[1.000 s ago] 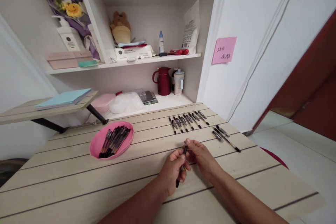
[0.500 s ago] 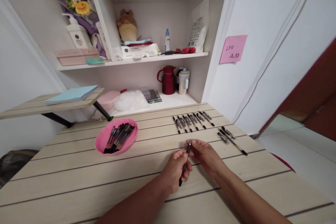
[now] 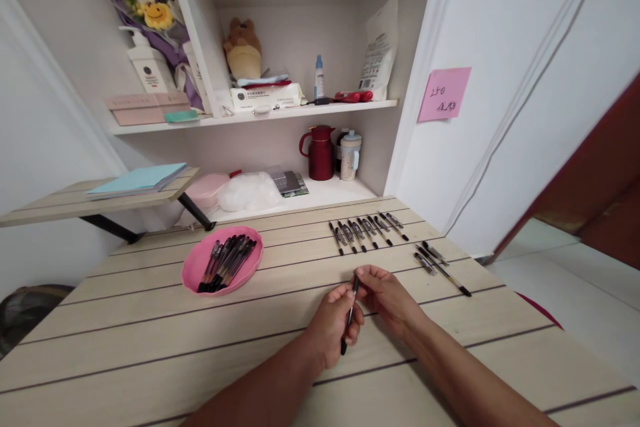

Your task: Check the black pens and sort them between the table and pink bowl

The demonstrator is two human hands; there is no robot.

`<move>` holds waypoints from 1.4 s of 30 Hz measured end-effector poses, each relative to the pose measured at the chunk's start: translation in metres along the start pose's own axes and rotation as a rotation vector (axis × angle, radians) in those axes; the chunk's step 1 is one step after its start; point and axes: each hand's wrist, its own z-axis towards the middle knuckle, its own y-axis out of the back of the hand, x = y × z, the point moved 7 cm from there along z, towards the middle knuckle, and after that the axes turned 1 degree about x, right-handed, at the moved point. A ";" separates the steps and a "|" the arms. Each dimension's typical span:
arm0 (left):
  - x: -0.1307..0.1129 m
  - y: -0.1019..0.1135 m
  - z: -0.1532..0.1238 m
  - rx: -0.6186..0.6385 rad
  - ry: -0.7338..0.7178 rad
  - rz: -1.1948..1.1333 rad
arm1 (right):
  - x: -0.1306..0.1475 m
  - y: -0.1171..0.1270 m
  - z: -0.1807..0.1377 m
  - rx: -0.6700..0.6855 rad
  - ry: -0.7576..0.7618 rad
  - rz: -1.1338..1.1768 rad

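Above the front middle of the table, my left hand [image 3: 334, 327] is closed around a black pen [image 3: 351, 312]. The pen slants, its dark lower end sticking out below my fingers. At its upper end, the fingertips of my right hand [image 3: 383, 290] pinch the pen; exactly what they cover is hidden. Farther back lies a row of pen parts [image 3: 367, 232], dark barrels and shorter pieces side by side. To the right of my hands is a smaller group of loose pen parts [image 3: 443, 269], one long piece with a yellowish middle among them.
A pink bowl [image 3: 187, 272] with several pens stands on the table at left. Behind it, a small raised shelf [image 3: 30, 212] carries blue paper [image 3: 143, 177]. At the back, the cabinet holds a red jug [image 3: 321, 153] and a light cup [image 3: 350, 155].
My right fingertips and the pen's upper end have shifted slightly left. The left hand keeps its grip in nearly the same place. The laid-out parts and the bowl have not moved.
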 end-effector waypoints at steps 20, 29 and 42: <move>0.000 0.004 -0.001 0.061 0.067 -0.022 | 0.046 0.071 0.001 -0.343 0.214 -0.036; -0.014 0.006 -0.001 0.075 -0.068 -0.291 | 0.090 0.154 -0.039 -0.621 0.249 -1.193; -0.017 0.006 -0.002 0.082 -0.118 -0.321 | 0.083 0.149 -0.030 -0.550 0.067 -2.034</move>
